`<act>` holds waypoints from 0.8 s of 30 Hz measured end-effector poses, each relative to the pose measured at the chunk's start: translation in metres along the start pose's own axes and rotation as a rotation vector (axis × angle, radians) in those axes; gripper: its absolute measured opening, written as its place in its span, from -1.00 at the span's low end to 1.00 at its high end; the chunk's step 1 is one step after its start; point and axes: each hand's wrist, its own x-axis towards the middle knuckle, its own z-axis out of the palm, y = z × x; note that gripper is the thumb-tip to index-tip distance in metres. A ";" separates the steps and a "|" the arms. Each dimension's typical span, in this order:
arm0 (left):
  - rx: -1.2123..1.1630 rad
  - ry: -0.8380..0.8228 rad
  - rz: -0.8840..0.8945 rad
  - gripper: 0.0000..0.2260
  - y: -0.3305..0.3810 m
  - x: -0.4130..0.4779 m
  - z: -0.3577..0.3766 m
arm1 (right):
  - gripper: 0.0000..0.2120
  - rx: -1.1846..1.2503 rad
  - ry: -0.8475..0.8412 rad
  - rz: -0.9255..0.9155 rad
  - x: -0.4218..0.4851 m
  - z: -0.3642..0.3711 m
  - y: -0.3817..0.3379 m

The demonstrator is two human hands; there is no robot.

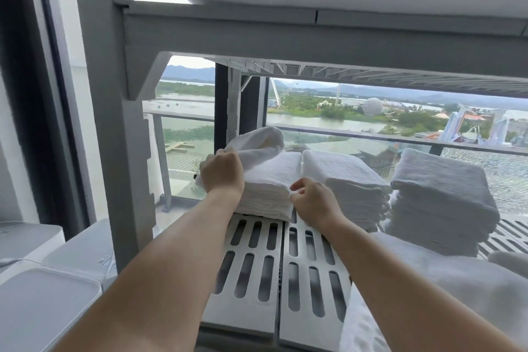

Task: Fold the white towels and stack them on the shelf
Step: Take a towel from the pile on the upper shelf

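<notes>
Three stacks of folded white towels stand on the slotted white shelf (257,280): a left stack (268,180), a middle stack (348,177) and a right stack (440,200). My left hand (221,173) grips a rumpled white towel (257,143) that bulges up over the left stack's far left corner. My right hand (310,200) rests at the front right corner of the left stack, fingers curled and pinching the edge of its top layers.
The grey shelf frame (125,123) rises at the left, with an upper shelf beam (314,34) overhead. White storage boxes (48,288) sit at the lower left. Loose white cloth (457,280) lies at the lower right. A window stands behind the shelf.
</notes>
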 end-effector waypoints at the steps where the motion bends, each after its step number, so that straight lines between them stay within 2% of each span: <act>1: -0.001 0.053 0.027 -0.72 0.001 -0.003 -0.006 | -0.76 0.072 -0.008 0.024 0.000 0.002 -0.002; 7: 0.003 0.450 0.339 -0.79 0.013 -0.034 -0.043 | -0.46 0.909 -0.225 0.190 -0.004 0.008 -0.025; 10: 0.001 0.551 0.514 -0.79 0.024 -0.057 -0.054 | -0.41 1.133 -0.234 0.209 -0.012 0.000 -0.031; 12: -0.090 0.509 0.581 -0.76 0.033 -0.075 -0.061 | -0.38 1.222 -0.230 0.268 -0.021 -0.009 -0.026; 16: -0.267 0.392 0.590 -0.72 0.056 -0.112 -0.076 | -0.57 1.279 -0.298 0.312 -0.046 -0.036 -0.007; 21: -0.325 0.186 0.596 -0.68 0.066 -0.146 -0.074 | -0.72 1.194 -0.326 0.323 -0.077 -0.058 0.025; 24: -0.359 0.110 0.613 -0.62 0.069 -0.166 -0.071 | -0.68 1.125 -0.324 0.378 -0.097 -0.060 0.039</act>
